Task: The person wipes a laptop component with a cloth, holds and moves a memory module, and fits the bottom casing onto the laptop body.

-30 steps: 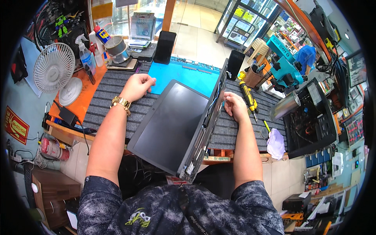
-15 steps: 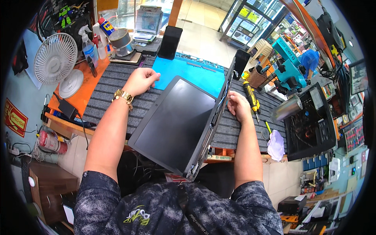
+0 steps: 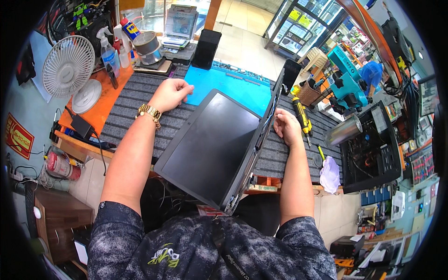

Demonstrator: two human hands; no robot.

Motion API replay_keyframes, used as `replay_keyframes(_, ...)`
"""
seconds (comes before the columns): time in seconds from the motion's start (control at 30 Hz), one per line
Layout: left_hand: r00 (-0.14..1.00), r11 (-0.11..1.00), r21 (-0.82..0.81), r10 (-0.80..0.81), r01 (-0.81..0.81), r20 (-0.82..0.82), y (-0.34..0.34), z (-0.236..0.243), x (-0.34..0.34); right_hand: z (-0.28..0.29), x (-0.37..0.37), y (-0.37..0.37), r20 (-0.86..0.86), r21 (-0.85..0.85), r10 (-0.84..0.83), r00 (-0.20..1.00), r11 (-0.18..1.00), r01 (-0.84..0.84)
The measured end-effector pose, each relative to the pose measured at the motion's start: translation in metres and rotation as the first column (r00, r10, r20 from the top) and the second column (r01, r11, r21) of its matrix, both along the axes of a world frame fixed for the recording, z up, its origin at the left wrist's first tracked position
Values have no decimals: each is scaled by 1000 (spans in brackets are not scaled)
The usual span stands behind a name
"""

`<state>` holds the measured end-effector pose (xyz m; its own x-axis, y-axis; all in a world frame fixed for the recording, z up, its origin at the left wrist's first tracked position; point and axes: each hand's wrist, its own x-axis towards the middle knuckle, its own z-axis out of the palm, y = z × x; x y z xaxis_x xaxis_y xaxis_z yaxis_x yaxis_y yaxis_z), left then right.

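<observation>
An opened laptop (image 3: pixel 212 142) stands on its side at the near edge of the bench, its dark screen facing up. The base (image 3: pixel 254 151) shows edge-on at the right, with bare parts along its side. My left hand (image 3: pixel 170 95), wearing a gold watch at the wrist, is curled closed beside the blue mat (image 3: pixel 228 88), beyond the screen's upper left side; nothing shows in it. Right of the base is my right hand (image 3: pixel 288 127), loosely bent with the fingers apart. Its fingertips are close to the base; whether they touch is unclear.
A yellow-black screwdriver (image 3: pixel 302 116) and a crumpled pale cloth (image 3: pixel 330 175) lie to the right, near a metal can (image 3: pixel 343 129) and an opened black case (image 3: pixel 373 149). A phone (image 3: pixel 206 49) stands behind the mat. At left are a white fan (image 3: pixel 68 66) and a spray bottle (image 3: pixel 108 53).
The whole view has shifted slightly. Both hands and the laptop keep nearly the same places relative to each other.
</observation>
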<state>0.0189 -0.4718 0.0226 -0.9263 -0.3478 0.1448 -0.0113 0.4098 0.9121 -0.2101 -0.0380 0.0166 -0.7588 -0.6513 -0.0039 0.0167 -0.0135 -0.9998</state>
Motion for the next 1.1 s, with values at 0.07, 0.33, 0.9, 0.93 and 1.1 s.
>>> replay_keyframes(0.07, 1000, 1000, 0, -1, 1, -4, -1, -1, 0, -2, 0, -1, -4, -6, -7, 1000, 1000, 7)
replay_keyframes(0.33, 1000, 1000, 5, -6, 6, 1, -2, -2, 0, -1, 1, -1, 4, 2, -7, 1000, 1000, 7)
replay_keyframes(0.9, 1000, 1000, -6, 1, -1, 6, 1, 1, 1, -1, 2, -2, -27, -20, -4, 1000, 1000, 3)
replay_keyframes(0.93, 1000, 1000, -4, -1, 1, -1, 0, 0, 1, -1, 2, -2, -27, -20, -2, 1000, 1000, 2)
replay_keyframes(1.1, 1000, 1000, -2, -1, 1, 11, 1, 0, 0, -1, 2, -2, -3, -19, -23, 1000, 1000, 23)
